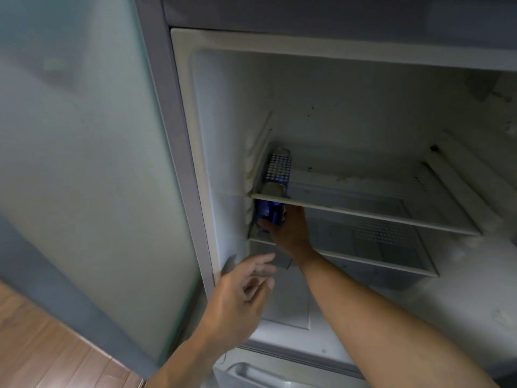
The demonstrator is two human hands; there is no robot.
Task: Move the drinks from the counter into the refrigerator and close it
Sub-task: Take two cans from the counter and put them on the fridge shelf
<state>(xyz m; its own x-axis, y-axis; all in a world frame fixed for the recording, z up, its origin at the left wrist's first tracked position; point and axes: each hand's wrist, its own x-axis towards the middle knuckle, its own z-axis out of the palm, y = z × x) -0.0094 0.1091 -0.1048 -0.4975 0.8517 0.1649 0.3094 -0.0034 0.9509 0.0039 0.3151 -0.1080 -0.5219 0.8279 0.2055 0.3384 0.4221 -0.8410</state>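
The refrigerator (349,107) stands open with a white, mostly bare interior. My right hand (288,231) reaches under the upper shelf (363,212) and grips a blue drink can (270,214) at the far left of the lower shelf (372,261), close to the left wall. On the upper shelf, right above it, another blue can (277,172) lies on its side along the left wall. My left hand (240,292) hovers in front of the fridge's left frame, fingers spread, holding nothing.
The fridge's grey outer side panel (84,163) fills the left of the view. Wooden floor (42,345) shows at the bottom left. A lower drawer handle (251,376) sits beneath the open compartment. Both shelves are bare to the right of the cans.
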